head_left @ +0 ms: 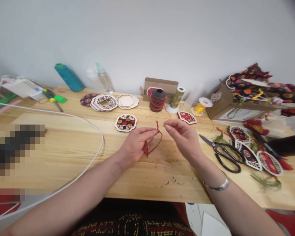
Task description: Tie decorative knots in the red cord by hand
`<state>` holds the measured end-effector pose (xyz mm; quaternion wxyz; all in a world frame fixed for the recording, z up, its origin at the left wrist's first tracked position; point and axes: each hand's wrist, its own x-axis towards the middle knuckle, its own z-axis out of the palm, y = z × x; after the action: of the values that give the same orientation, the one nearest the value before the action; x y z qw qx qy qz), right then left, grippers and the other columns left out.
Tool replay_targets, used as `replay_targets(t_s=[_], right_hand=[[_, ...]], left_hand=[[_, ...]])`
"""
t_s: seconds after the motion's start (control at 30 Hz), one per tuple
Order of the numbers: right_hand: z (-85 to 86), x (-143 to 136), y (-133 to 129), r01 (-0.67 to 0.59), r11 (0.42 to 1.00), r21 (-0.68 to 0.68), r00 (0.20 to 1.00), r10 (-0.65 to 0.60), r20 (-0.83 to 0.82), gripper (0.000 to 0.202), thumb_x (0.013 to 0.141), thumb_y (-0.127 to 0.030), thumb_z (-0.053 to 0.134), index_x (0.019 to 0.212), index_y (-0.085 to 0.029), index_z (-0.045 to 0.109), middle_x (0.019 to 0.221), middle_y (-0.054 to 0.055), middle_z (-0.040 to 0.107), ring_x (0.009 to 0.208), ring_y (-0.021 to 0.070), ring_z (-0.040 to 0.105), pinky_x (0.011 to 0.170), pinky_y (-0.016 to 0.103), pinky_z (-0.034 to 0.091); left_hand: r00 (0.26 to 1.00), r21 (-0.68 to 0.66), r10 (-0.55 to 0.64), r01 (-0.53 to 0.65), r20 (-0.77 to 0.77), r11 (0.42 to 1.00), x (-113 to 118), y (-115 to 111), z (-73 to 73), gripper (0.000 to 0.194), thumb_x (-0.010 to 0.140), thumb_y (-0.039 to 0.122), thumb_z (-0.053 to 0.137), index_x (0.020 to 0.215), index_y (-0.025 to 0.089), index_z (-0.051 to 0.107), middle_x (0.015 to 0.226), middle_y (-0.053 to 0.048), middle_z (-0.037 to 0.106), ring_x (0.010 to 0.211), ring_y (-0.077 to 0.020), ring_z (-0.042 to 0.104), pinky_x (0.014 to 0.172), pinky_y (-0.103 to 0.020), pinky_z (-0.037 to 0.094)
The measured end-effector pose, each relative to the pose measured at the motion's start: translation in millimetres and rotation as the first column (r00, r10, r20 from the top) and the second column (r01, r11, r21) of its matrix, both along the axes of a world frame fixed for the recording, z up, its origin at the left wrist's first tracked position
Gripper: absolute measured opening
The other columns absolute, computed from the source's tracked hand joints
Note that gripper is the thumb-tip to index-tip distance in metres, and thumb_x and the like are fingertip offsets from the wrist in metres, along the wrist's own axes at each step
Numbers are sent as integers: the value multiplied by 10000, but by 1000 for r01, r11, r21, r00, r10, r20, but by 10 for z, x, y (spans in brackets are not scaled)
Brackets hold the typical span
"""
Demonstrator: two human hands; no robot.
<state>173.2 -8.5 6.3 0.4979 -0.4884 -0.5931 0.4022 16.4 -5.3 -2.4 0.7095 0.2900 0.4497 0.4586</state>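
Observation:
My left hand (140, 142) pinches a thin red cord (159, 141) between thumb and forefinger. A knotted end of the cord sticks up above the fingertips, and a loop hangs below them. A short way to the right, my right hand (183, 136) has its thumb and forefinger close together; whether anything fine sits between them I cannot make out. Behind my left hand lies a patterned octagonal pendant piece (126, 123) with a pale lattice frame. A fan-shaped piece (187, 117) rests just beyond my right hand, and black-handled scissors (227, 152) lie right of it.
Along the wall stand a dark red thread spool (158, 101), a green spool (177, 98), a yellow spool (201, 106) and a teal cone (69, 78). Stacked frames (104, 102) lie back left. A cardboard box (226, 101) holds fabric. A white cable (102, 137) crosses the left side.

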Motion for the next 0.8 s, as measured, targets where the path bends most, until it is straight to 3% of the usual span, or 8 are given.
replay_targets(t_s=[0.07, 0.17, 0.27, 0.37, 0.63, 0.8], right_hand=[[-61, -22, 47, -99, 974, -206, 982, 62, -180, 223, 739, -349, 695, 856, -167, 638, 813, 48, 677, 771, 160, 630, 758, 331, 504], [-101, -67, 47, -210, 926, -314, 940, 103, -324, 311, 666, -385, 751, 843, -162, 629, 725, 18, 663, 678, 145, 637, 699, 316, 517], [-91, -99, 20, -191, 932, -310, 949, 94, -301, 298, 639, -375, 764, 790, -161, 623, 642, -18, 614, 511, 98, 561, 523, 255, 463], [-77, -102, 14, -121, 947, -298, 966, 44, -254, 242, 655, -358, 741, 717, -157, 622, 564, -41, 555, 429, 56, 428, 424, 215, 337], [-63, -62, 35, -67, 959, -274, 986, 22, -165, 186, 680, -324, 693, 653, -159, 613, 505, -56, 481, 458, 61, 344, 451, 223, 268], [-39, -42, 29, -63, 972, -228, 992, 36, -120, 161, 715, -302, 663, 652, -161, 618, 507, -55, 477, 474, 67, 366, 473, 227, 294]], left_hand=[[999, 24, -17, 17, -28, 1000, 7, -8, -5, 221, 584, 260, 795, 746, 124, 734, 455, 60, 444, 433, -33, 343, 391, -161, 243], [998, 56, -43, 46, -44, 997, 18, -20, -9, 202, 593, 274, 789, 728, 131, 742, 438, 63, 437, 423, -31, 335, 398, -172, 258], [996, 78, -76, 80, -53, 994, 27, -32, -6, 156, 613, 268, 770, 710, 148, 747, 423, 62, 447, 407, -35, 338, 406, -190, 281], [989, 87, -99, 109, -110, 990, 26, -39, -14, 140, 635, 263, 749, 741, 173, 755, 502, 32, 566, 411, -40, 365, 414, -205, 293], [977, 67, -140, 152, -158, 986, 16, -36, -30, 152, 645, 298, 746, 766, 207, 759, 673, 0, 683, 433, -39, 365, 391, -200, 228], [977, 87, -146, 161, -156, 983, 22, -43, -1, 161, 660, 307, 738, 783, 205, 760, 596, 20, 618, 430, -41, 370, 412, -208, 265]])
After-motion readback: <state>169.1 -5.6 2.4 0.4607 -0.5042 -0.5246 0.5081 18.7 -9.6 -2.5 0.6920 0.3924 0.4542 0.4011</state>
